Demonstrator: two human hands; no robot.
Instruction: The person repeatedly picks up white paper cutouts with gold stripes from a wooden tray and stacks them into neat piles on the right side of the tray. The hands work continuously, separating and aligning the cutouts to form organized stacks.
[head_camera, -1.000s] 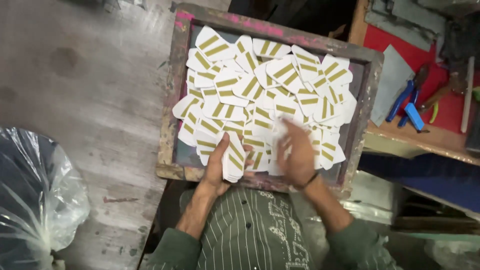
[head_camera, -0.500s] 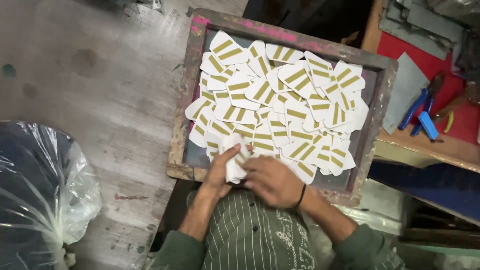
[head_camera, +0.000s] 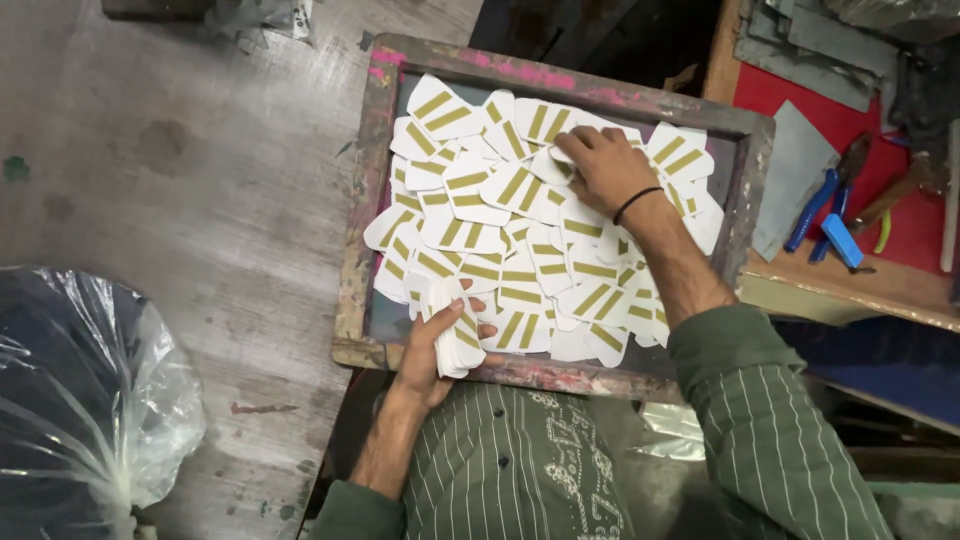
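Note:
A wooden frame (head_camera: 362, 200) with paint-stained edges lies in front of me, covered with several white shaped cards (head_camera: 480, 195) printed with two olive-gold stripes. My left hand (head_camera: 428, 362) rests on the frame's near edge and grips a small stack of these cards (head_camera: 452, 330) held upright. My right hand (head_camera: 602, 165), with a dark band on the wrist, reaches to the far side of the frame, fingers down on a card there (head_camera: 556, 160). My sleeves and shirt are green with thin white stripes.
A grey worn table (head_camera: 180, 190) lies to the left, with a clear plastic bag over something dark (head_camera: 85, 400) at its near left. On the right a red surface (head_camera: 900, 215) holds blue-handled pliers (head_camera: 812, 205), a small blue object (head_camera: 842, 240) and grey sheets (head_camera: 800, 170).
My right hand has left the stack by my left hand and reached out to the far side of the frame. The left hand still holds the stack at the near edge.

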